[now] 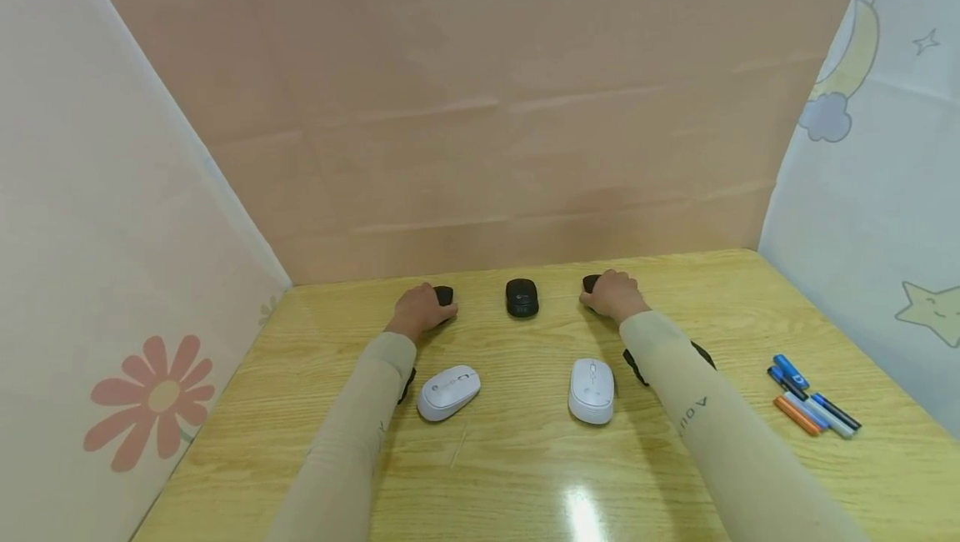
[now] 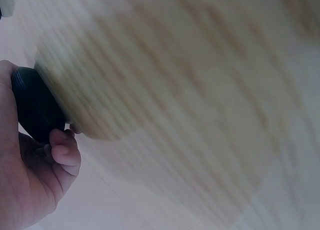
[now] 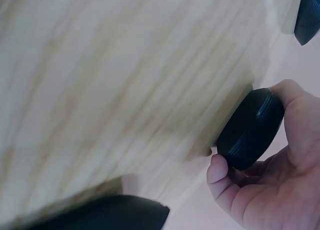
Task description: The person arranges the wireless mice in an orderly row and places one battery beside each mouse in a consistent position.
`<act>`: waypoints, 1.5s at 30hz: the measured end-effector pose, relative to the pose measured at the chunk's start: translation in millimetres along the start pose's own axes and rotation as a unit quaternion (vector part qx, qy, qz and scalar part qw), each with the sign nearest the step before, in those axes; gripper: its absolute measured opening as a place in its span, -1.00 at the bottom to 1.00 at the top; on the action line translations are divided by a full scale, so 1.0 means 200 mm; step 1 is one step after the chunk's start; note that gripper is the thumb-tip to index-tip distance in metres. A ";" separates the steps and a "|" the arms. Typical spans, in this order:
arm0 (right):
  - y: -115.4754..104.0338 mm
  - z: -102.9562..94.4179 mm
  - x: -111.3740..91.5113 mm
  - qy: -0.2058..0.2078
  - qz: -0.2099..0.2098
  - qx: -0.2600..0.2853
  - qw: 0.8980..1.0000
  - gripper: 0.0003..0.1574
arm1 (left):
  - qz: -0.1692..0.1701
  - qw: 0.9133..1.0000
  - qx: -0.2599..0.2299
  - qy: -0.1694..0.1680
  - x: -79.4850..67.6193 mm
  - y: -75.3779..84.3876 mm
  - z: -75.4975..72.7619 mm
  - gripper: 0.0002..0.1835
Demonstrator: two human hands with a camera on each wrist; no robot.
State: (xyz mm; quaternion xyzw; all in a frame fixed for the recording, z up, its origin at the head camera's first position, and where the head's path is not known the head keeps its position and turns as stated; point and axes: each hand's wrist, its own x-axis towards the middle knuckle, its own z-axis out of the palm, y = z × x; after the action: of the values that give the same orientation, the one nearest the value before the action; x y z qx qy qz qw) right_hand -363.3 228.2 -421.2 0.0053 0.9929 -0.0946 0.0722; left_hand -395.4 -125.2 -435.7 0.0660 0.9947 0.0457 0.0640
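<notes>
At the far side of the wooden table, my left hand (image 1: 420,309) grips a black computer mouse (image 1: 444,295) by its sides. The left wrist view shows thumb and fingers around this mouse (image 2: 37,102), close over the wood. To the right, my right hand (image 1: 615,295) grips another black mouse (image 1: 590,282); its ribbed side (image 3: 257,127) faces the right wrist camera, fingertips at its lower edge. Between the hands stands a third black mouse (image 1: 522,298), touched by neither. Nearer me lie two white mice, one tilted leftward (image 1: 448,392), the other upright-facing (image 1: 592,392).
Several markers (image 1: 813,400), blue, orange, black and white, lie in a group at the table's right. A pinkish-brown backdrop (image 1: 480,150) rises behind the table (image 1: 495,459). Patterned white sheets stand at the left (image 1: 135,217) and right (image 1: 862,192). Dark straps show beneath both sleeves.
</notes>
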 end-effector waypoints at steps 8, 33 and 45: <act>0.00 0.02 0.01 -0.009 0.003 -0.009 1.000 -0.03 | 0.001 1.000 -0.005 0.003 0.01 -0.01 0.02 -0.08; -0.01 0.01 0.02 -0.008 0.006 0.004 1.000 -0.05 | 0.018 0.999 0.028 0.010 -0.01 0.00 -0.02 -0.14; 0.02 0.04 0.04 -0.004 0.004 0.007 1.000 -0.05 | 0.008 1.000 0.025 0.003 0.00 -0.02 -0.02 -0.06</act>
State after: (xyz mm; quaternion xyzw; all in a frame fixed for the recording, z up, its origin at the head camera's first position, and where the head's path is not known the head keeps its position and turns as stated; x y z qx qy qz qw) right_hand -369.3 230.1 -430.3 0.0096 0.9919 -0.1013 0.0761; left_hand -396.3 -129.7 -432.5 0.0756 0.9952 0.0211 0.0591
